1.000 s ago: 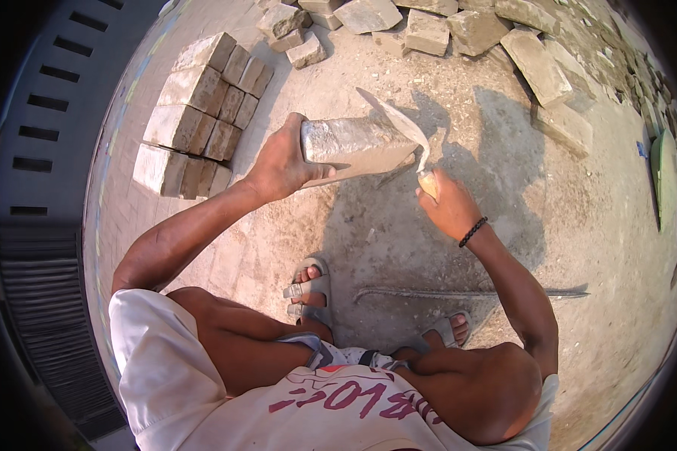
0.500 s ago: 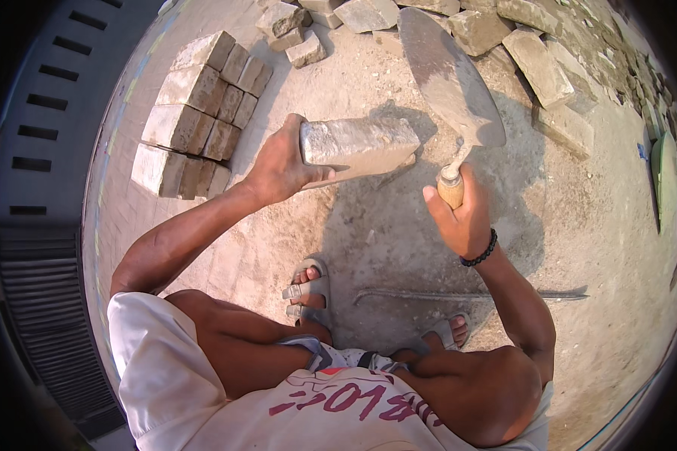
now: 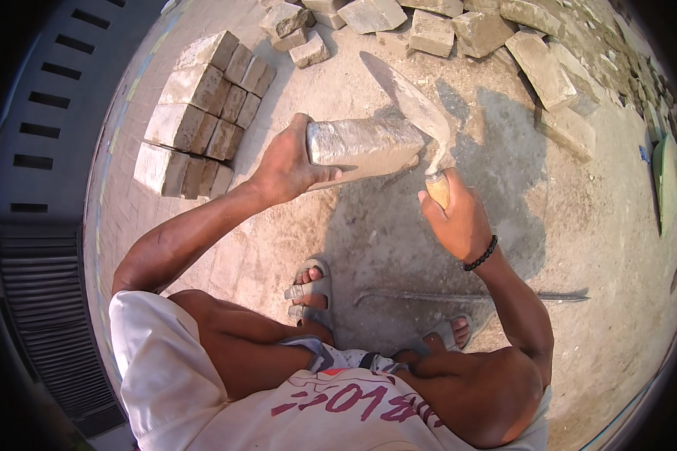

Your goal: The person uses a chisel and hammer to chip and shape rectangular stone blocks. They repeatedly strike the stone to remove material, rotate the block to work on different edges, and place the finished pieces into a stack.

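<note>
So the block (image 3: 365, 143) is up off the ground (image 3: 602, 248), out in front of the knees, with the left grip (image 3: 282, 161) clamped round its left end, thumb on the near side. Fingers are mostly hidden behind it, but it's definitely pinched. Right grip (image 3: 459, 218) is closed round the wooden handle of a trowel (image 3: 414, 98), blade angled away over the block's far right corner. Can't tell if metal is actually touching it.

How far along? I'd call this block part-worked: the upper face looks rough and crusty, so my guess is it's not finished. Toward the ground's left edge there's a neat stack (image 3: 195, 113) of similar blocks, which I'd read as sorted ones. Along the far edge loose blocks (image 3: 372, 15) lie in a jumble, running into rubble (image 3: 639, 83) at the far right corner. Whether those are waiting or rejects, no idea.

Room-wise, the right side is the good side: mostly bare ground past the right grip, up to a green thing (image 3: 666, 173) by the right edge. The left is tighter, the stack sitting just beyond the left grip with a grey wall (image 3: 34, 150) past it. Nearer the body, a thin metal bar (image 3: 459, 296) lies crosswise by the sandals (image 3: 308, 293), its right part passing under the right forearm. Bit of a trip hazard, imo.
</note>
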A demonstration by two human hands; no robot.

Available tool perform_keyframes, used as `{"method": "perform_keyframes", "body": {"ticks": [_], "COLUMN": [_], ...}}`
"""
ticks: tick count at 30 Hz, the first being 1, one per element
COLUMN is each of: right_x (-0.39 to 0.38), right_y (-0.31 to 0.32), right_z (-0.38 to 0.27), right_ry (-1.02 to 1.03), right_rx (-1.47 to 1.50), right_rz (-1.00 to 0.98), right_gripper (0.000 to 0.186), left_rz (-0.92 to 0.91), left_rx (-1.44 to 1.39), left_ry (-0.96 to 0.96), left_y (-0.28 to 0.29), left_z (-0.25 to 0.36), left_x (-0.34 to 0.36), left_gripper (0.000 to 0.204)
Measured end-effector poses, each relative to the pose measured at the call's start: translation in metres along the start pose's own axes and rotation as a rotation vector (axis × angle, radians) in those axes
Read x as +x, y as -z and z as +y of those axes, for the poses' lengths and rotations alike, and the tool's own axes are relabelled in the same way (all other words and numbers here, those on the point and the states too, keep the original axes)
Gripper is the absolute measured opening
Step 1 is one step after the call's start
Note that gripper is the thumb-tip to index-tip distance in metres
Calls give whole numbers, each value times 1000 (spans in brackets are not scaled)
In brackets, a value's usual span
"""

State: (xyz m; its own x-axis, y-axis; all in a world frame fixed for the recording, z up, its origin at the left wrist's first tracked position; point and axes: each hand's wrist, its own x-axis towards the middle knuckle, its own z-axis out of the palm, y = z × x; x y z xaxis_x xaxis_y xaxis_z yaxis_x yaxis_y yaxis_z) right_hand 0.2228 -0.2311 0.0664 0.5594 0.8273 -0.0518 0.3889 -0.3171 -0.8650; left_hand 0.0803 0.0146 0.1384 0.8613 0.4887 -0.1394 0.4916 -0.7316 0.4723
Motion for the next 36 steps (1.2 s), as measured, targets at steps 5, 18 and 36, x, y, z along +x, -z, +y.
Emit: {"method": "perform_keyframes", "body": {"ticks": [5, 18, 36], "right_x": [9, -4, -1], "right_y": [-17, -6, 22], "right_z": [28, 9, -36], "right_ry": [-70, -28, 138], "right_rx": [-328, -6, 123], "right_rz": [-68, 11, 53], "right_gripper": [35, 37, 39], "left_rz": [-23, -1, 1], "left_rx": [-11, 3, -2], "left_ry": [17, -12, 38], "left_y": [0, 0, 0], "left_z": [2, 4, -1], "left_x": [2, -1, -3], "left_gripper": [78, 75, 85]}}
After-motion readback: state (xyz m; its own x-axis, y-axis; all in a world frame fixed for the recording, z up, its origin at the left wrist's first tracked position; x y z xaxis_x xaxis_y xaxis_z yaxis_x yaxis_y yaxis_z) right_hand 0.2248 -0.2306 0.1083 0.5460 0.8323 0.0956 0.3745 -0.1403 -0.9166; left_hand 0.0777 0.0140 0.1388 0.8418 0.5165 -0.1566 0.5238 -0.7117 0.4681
